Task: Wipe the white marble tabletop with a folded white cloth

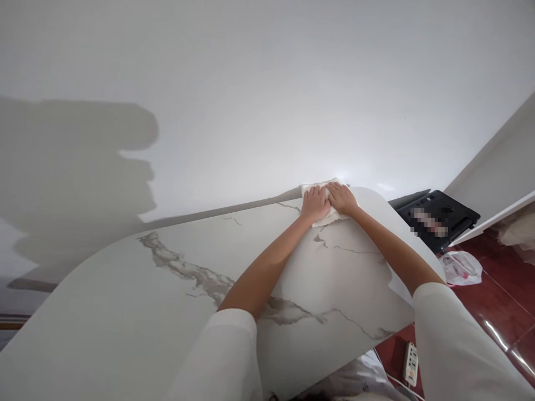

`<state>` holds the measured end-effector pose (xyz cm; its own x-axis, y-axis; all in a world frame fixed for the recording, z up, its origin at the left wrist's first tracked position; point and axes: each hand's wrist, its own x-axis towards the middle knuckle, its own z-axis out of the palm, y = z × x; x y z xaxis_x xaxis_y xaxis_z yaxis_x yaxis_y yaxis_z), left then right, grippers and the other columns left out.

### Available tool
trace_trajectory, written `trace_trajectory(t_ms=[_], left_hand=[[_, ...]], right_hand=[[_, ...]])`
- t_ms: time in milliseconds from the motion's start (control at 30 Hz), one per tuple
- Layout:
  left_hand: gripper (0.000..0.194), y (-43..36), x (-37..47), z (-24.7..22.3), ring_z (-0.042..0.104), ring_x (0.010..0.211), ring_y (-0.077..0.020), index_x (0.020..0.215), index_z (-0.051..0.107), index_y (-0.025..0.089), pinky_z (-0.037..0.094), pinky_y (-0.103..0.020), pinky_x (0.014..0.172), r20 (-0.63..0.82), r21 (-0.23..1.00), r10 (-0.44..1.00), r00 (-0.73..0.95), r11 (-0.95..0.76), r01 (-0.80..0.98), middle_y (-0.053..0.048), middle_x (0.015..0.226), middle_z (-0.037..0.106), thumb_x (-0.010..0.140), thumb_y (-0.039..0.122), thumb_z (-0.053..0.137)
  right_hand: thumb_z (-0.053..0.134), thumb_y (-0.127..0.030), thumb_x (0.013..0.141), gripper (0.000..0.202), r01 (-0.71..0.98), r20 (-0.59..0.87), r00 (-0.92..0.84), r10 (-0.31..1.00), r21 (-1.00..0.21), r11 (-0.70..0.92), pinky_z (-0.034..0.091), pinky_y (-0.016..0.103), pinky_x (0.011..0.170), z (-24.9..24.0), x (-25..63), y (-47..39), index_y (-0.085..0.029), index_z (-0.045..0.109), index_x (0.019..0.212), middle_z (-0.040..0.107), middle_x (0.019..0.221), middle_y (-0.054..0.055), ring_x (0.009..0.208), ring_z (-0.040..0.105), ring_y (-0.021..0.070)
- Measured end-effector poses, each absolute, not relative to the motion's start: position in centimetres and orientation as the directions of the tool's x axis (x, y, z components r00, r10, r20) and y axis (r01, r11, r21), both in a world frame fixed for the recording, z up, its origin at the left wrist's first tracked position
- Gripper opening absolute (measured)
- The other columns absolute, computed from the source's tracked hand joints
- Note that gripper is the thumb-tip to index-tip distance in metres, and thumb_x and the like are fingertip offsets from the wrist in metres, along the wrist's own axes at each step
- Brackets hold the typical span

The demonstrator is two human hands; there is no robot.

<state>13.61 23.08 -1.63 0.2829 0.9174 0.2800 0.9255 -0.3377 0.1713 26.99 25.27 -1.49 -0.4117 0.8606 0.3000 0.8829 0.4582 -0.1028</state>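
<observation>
A white cloth (330,218) lies at the far edge of a white table (167,312) with a grey-brown marble pattern. My left hand (316,205) presses down on the cloth with its fingers close together and slightly bent, gripping it against the tabletop. Right beside it, my right hand (341,199) bears on the same cloth, its fingers reaching over toward the left one. Both arms are stretched forward across the table. Cloth shows around and below the hands; what lies under the palms is hidden.
A pale wall (267,100) rises just behind the table. To the right are a black case-like object (443,214), partly blurred, and a clear plastic bag (462,267). A white power strip (411,365) rests on the red tiled floor (501,301).
</observation>
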Motion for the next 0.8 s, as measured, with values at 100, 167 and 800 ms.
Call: trace_trajectory(t_ms=[100, 167, 800], left_hand=[[0.045, 21.5, 12.8, -1.7, 0.033, 0.130, -0.0267, 0.130, 0.040, 0.011, 0.024, -0.042, 0.107, 0.286, 0.157, 0.930, 0.232, -0.284, 0.946, -0.014, 0.138, 0.043, 0.089, 0.025, 0.030], [0.046, 20.2, 12.6, -1.7, 0.032, 0.131, -0.0271, 0.131, 0.039, 0.011, 0.023, -0.043, 0.108, 0.287, 0.152, 0.936, 0.205, -0.256, 0.955, -0.014, 0.140, 0.040, 0.088, 0.024, 0.030], [0.052, 7.0, 22.3, -1.3, 0.029, 0.134, -0.0306, 0.135, 0.035, 0.006, 0.022, -0.047, 0.110, 0.293, 0.174, 0.916, 0.274, -0.333, 0.927, -0.017, 0.143, 0.036, 0.090, 0.029, 0.029]], right_hand=[[0.026, -0.020, 0.090, 0.046, 0.852, 0.300, -0.462, 0.835, -0.112, 0.511, 0.028, 0.041, 0.105, -1.5, 26.0, 24.3, -0.011, 0.043, 0.132, 0.045, 0.139, 0.011, 0.129, 0.035, 0.0236], [0.026, -0.021, 0.090, 0.047, 0.840, 0.296, -0.480, 0.826, -0.116, 0.530, 0.027, 0.041, 0.106, -1.5, 25.8, 23.4, -0.011, 0.042, 0.133, 0.043, 0.141, 0.011, 0.131, 0.033, 0.0237], [0.024, -0.024, 0.092, 0.050, 0.884, 0.283, -0.427, 0.859, -0.070, 0.463, 0.028, 0.041, 0.108, -1.7, 36.3, 9.6, -0.015, 0.038, 0.139, 0.038, 0.146, 0.008, 0.135, 0.030, 0.0227]])
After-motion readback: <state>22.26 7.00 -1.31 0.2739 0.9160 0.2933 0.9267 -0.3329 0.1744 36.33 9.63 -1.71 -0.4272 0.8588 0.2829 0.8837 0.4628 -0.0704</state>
